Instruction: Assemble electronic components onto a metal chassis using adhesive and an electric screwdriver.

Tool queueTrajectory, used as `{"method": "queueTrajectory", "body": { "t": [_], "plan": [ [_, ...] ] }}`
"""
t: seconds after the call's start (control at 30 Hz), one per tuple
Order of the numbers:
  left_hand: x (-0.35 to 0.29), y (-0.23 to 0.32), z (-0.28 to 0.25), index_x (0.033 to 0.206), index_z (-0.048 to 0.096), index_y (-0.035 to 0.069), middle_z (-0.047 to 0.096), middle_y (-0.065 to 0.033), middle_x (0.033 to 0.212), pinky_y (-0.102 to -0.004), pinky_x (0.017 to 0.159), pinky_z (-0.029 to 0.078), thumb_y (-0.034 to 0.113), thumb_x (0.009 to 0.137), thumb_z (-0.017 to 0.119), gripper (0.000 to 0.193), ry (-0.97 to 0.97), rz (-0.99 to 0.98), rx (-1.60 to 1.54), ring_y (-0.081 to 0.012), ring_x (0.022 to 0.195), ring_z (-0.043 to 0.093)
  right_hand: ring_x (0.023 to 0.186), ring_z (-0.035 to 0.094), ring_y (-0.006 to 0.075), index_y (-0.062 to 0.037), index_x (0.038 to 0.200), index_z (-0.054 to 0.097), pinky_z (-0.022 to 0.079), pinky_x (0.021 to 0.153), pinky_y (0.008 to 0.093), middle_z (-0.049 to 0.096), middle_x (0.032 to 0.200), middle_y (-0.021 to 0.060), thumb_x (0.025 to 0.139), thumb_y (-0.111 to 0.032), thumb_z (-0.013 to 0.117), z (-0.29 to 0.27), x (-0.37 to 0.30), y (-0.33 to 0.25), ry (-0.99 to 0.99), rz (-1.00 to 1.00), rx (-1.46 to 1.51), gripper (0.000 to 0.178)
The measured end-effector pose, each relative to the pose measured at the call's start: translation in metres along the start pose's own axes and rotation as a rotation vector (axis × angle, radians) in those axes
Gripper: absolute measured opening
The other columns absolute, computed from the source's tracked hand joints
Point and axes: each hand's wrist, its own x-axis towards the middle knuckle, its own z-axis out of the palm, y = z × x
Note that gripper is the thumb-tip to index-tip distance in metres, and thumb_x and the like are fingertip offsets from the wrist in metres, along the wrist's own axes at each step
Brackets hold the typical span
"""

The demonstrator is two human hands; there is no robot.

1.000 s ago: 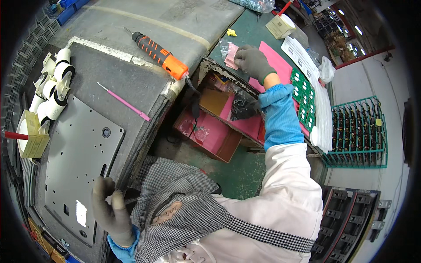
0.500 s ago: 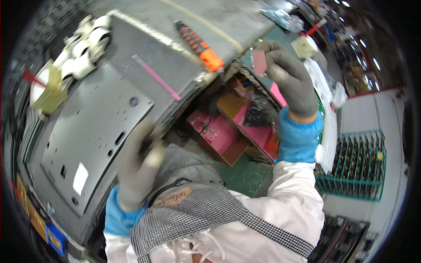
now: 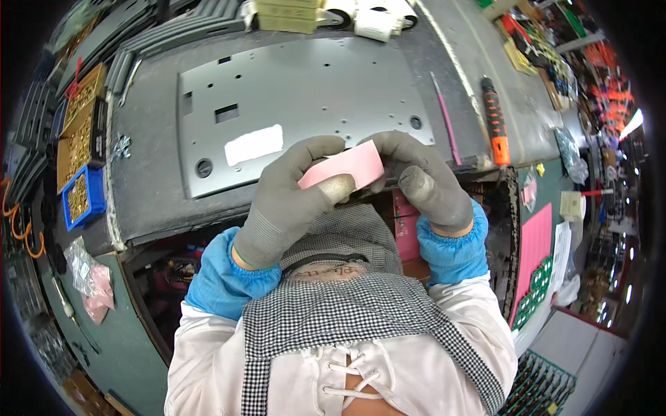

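Before my chest, above the near edge of a large grey metal plate [image 3: 298, 83], I hold a bent pink strip [image 3: 347, 166]. My left hand [image 3: 291, 194], in a grey glove, pinches its left part with the thumb in front. At the strip's right end, my right hand [image 3: 430, 180], also gloved, has its fingers curled round behind; its thumb stands clear of the strip, and those fingertips are partly hidden. The plate lies flat on the dark bench, with holes, two round black inserts and a white label [image 3: 254, 144] on its face.
Right of the plate lie a thin pink strip [image 3: 446, 118] and an orange-black screwdriver [image 3: 495, 121]. White rollers [image 3: 378, 24] stand behind. At left are a blue bin [image 3: 83, 197] and boxes of brass-coloured parts [image 3: 80, 149]. Pink sheets [image 3: 534, 243] and green circuit boards [image 3: 534, 291] lie at right.
My view has turned left toward the plate. My right hand has brought a pink piece from the right-hand side to the front of my chest, where my left hand now grips the pink strip.
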Motion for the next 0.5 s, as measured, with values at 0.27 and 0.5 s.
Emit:
{"method": "queueTrajectory", "body": {
  "t": [0.27, 0.5],
  "plan": [
    [-0.03, -0.007, -0.068, 0.135, 0.054, -0.004, 0.07, -0.013, 0.098, -0.0291, 0.078, 0.055, 0.01, 0.087, 0.075, 0.054, 0.254, 0.237, 0.352, -0.0166, 0.087, 0.068, 0.075, 0.064, 0.0144, 0.0011, 0.097, 0.071, 0.051, 0.069, 0.029, 0.07, 0.085, 0.0101, 0.091, -0.01, 0.069, 0.052, 0.052, 0.017, 0.148, 0.047, -0.52, 0.013],
    [-0.019, 0.006, -0.102, 0.131, 0.057, -0.003, 0.063, -0.0078, 0.072, -0.0266, 0.057, 0.048, 0.007, 0.088, 0.073, 0.047, 0.572, 0.265, 0.737, -0.0116, 0.063, 0.06, 0.064, 0.064, 0.0212, -0.0017, 0.092, 0.071, 0.051, 0.062, 0.0306, 0.067, 0.074, 0.0113, 0.087, -0.012, 0.073, 0.083, 0.102, 0.04, 0.277, -0.003, -0.67, 0.012]
  ]
}}
